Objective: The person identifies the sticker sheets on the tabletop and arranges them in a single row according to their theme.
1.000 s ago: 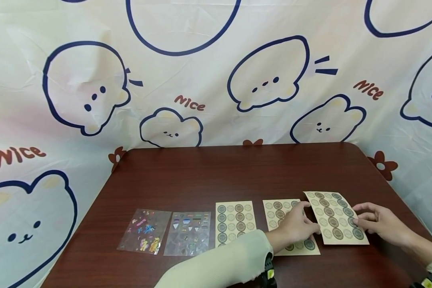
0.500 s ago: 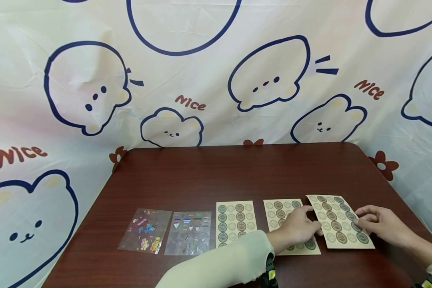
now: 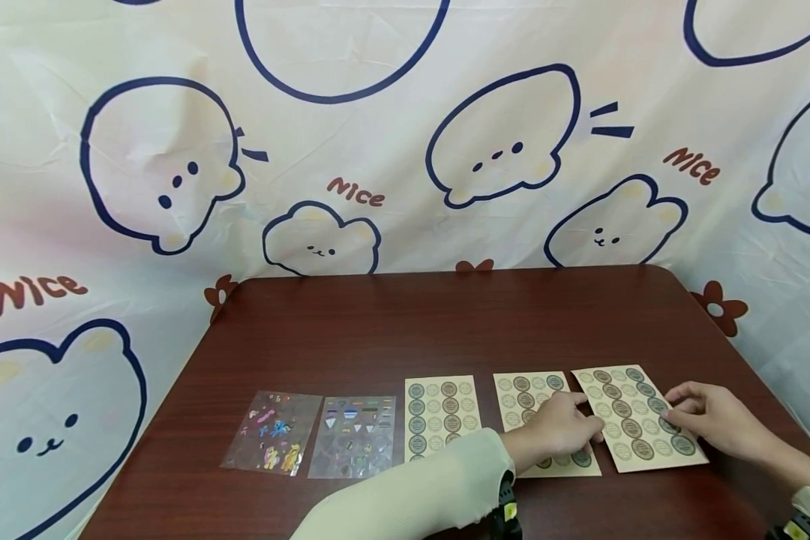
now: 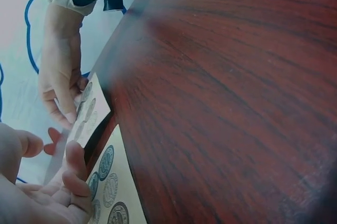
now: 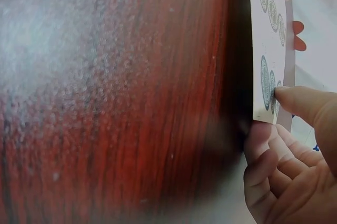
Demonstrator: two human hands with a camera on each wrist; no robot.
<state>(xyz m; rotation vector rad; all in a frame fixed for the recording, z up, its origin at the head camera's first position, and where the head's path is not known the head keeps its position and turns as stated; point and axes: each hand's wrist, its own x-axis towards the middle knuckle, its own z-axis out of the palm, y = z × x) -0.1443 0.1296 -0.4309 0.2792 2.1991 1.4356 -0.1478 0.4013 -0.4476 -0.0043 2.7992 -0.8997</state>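
My right hand [image 3: 712, 418] pinches the right edge of the rightmost sticker sheet [image 3: 631, 420], a cream sheet with rows of round, dark and pale stickers. In the right wrist view the thumb [image 5: 303, 100] lies on the stickers and the fingers are under the sheet, which stands off the table with a dark shadow below. My left hand [image 3: 560, 427] is over a similar sticker sheet [image 3: 513, 403], hiding its middle. Its fingertips reach the left edge of the held sheet, thumb and forefinger apart. The left wrist view shows the left fingers [image 4: 76, 187] loosely bent beside the lower sheet.
A third round-sticker sheet [image 3: 440, 409] lies left of the hands, its lower part behind the left sleeve [image 3: 439, 480]. Two clear sheets follow: one with small shapes [image 3: 352, 442], one with colourful pony figures [image 3: 273, 433]. All lie on the dark wooden table [image 3: 412, 322], before a patterned cloth [image 3: 405, 150].
The right hand has drawn the held sheet slightly right and towards the front, and its lower edge has tilted a little. The left hand has barely moved; the other sheets lie as before.
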